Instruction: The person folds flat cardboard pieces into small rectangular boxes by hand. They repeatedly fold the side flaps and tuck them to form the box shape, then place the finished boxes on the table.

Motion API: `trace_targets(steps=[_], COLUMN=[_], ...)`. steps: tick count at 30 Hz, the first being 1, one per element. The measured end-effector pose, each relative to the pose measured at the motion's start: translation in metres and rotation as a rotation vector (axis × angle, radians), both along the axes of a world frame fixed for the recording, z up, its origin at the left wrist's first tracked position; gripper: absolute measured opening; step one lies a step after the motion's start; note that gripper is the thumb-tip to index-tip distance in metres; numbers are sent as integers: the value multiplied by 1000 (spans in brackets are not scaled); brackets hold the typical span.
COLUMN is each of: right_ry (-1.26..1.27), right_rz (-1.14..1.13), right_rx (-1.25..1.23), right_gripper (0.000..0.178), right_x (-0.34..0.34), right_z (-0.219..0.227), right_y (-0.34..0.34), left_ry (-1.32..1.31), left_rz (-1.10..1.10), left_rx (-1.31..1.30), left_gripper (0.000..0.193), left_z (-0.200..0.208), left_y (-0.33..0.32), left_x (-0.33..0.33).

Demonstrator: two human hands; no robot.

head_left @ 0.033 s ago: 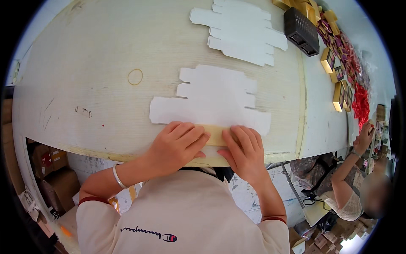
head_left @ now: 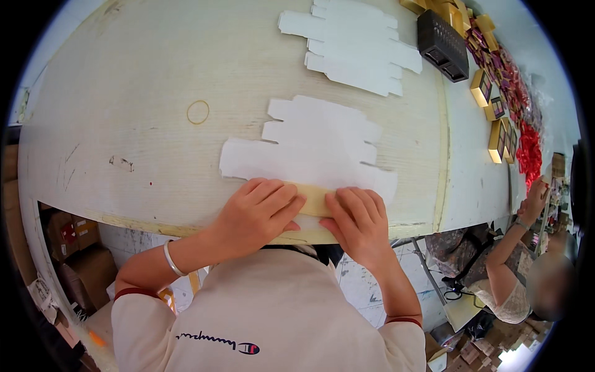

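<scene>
A flat white die-cut box blank [head_left: 322, 139] lies before me near the table's front edge. Along its near side a pale yellow strip [head_left: 314, 199] shows between my hands, seemingly a folded-over flap. My left hand [head_left: 263, 211] is closed over the left part of that strip, fingers curled and thumb low. On the right part, my right hand [head_left: 358, 217] presses with bent fingers, its thumb toward me. The fingers partly cover the blank's near edge. Farther off lies a stack of similar white box blanks [head_left: 353, 46].
A yellow rubber band [head_left: 198, 112] lies to the left. At the right stand a black tray [head_left: 442, 46], several gold boxes [head_left: 480, 88] and a red heap [head_left: 528, 152]. A co-worker's hand [head_left: 533, 201] is at the far right. Brown cartons [head_left: 93, 263] sit under the table.
The near box blank has tilted slightly, its far part shifting a little to the right. My right hand has moved very slightly toward me; the left has barely moved.
</scene>
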State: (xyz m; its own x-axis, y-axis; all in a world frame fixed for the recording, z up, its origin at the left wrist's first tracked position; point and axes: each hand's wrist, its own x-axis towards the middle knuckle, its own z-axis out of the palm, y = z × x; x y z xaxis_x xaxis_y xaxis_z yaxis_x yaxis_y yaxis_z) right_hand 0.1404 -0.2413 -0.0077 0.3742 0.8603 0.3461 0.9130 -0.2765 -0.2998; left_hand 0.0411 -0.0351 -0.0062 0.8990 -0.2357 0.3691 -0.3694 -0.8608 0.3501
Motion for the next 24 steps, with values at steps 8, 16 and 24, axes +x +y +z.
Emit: trace_targets(steps=[8,16,24], right_ry=[-98,188,290], right_rz=[84,-98,-172], right_rx=[-28,-135,-97], right_gripper=[23,14,14], right_x=[8,1,-5], right_z=[3,11,12], right_y=[9,32,35], left_ry=[-95,110,4], left_rz=[-38,-50,-92], left_rx=[114,-34,122], left_gripper=[22,10,13], left_z=[-1,-5,-7], left_y=[4,9,10], left_x=[12,32,39])
